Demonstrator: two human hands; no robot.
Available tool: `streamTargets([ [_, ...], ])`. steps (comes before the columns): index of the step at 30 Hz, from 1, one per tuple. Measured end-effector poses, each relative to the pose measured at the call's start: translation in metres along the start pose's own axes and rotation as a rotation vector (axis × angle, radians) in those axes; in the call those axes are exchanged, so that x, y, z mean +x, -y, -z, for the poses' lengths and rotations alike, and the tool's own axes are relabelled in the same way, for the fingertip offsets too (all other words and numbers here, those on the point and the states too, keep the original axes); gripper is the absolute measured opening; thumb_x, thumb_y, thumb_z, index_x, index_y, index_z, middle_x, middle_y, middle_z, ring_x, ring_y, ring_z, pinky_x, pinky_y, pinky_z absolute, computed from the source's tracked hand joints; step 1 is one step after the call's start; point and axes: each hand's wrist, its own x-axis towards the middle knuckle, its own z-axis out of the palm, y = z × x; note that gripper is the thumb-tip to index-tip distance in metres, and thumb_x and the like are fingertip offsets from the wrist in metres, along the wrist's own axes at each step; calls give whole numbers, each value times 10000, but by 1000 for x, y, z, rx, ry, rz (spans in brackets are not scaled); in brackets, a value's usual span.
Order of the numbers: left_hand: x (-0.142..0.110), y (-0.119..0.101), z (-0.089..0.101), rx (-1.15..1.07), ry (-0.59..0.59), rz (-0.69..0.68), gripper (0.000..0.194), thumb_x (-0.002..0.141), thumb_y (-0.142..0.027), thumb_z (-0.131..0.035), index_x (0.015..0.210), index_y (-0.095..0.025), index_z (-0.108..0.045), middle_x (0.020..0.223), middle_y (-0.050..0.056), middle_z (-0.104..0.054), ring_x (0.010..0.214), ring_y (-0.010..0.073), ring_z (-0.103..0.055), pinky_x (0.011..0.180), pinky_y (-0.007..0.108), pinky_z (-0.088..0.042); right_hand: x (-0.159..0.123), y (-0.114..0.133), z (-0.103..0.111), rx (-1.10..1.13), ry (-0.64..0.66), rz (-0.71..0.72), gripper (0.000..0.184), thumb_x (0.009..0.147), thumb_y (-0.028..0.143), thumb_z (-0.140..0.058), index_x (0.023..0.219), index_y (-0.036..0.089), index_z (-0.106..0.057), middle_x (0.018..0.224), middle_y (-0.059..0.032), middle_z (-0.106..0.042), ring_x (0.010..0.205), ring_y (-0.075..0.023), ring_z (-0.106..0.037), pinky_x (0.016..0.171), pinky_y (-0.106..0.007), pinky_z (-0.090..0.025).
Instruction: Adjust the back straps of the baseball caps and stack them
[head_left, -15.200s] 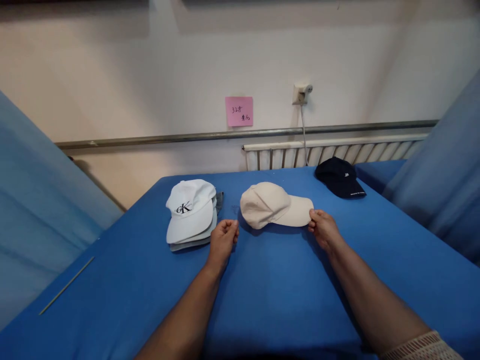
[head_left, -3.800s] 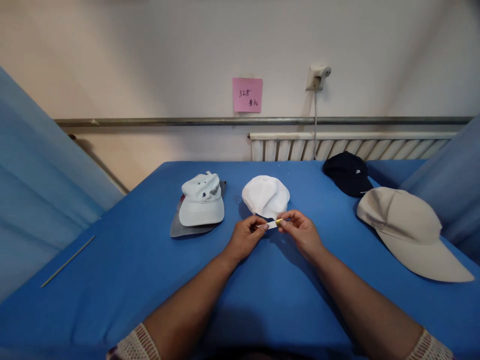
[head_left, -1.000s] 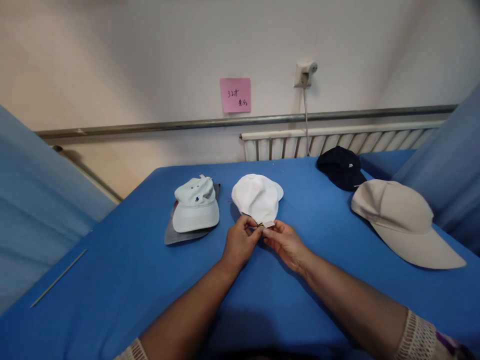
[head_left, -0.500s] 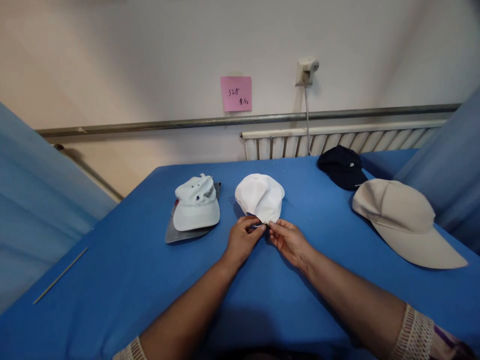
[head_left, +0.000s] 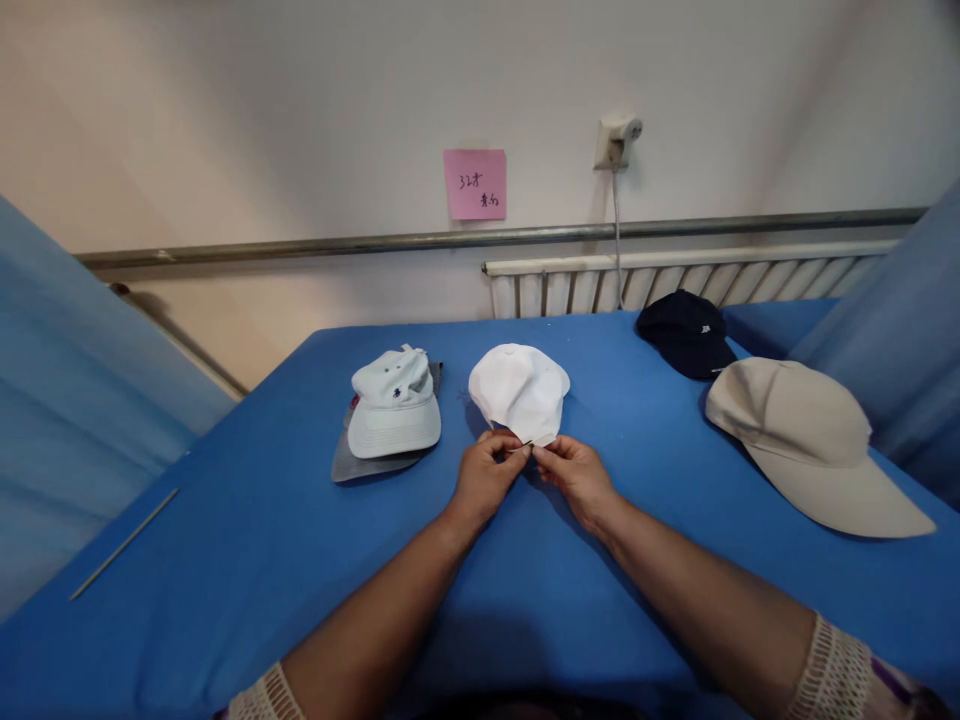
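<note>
A white baseball cap (head_left: 519, 385) rests on the blue-covered table (head_left: 360, 570), its back edge with the strap turned toward me. My left hand (head_left: 487, 472) pinches the strap at the cap's near edge, fingers closed. From the other side my right hand (head_left: 576, 476) grips the same edge between thumb and fingertips. Both thumbs almost meet at a small dark part of the strap, perhaps its buckle, too small to make out. The fingers hide most of the strap.
Left of the hands, a pale blue cap (head_left: 396, 405) lies on a grey cap (head_left: 349, 466). To the right are a navy cap (head_left: 684, 335) and a large beige cap (head_left: 802, 430). A thin stick (head_left: 124, 545) lies near the left edge. Blue curtains (head_left: 75, 400) flank the table.
My right fingers have shifted slightly at the strap, and the thumbs have drawn closer together. The cap stays in place; the other caps have not moved.
</note>
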Motion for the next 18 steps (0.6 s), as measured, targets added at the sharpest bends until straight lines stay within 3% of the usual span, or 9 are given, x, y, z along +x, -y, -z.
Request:
streamTargets([
  [8, 0, 0, -1, -32, 12, 32, 235, 753, -382, -671, 768, -153, -724, 830, 45, -652, 765, 160, -605, 718, 273, -469, 2, -5, 2, -45, -10, 23, 394, 564, 455, -857, 723, 158, -653, 627, 14, -602, 542, -97, -505, 538, -254, -389],
  [13, 1, 1, 0, -24, 1, 27, 256, 750, -403, -672, 739, -150, -711, 836, 47, -649, 746, 153, -590, 702, 267, -459, -5, -1, 0, 5, -143, 46, 433, 587, 463, -853, 806, 192, -596, 705, 29, -627, 589, -118, -601, 564, -257, -440],
  [18, 1, 3, -2, -38, 18, 29, 261, 733, -413, -681, 716, -153, -705, 833, 47, -646, 757, 158, -593, 714, 277, -462, -9, 4, -2, 107, -66, 24, 397, 606, 411, -857, 825, 205, -598, 784, 22, -669, 678, -123, -645, 645, -262, -474],
])
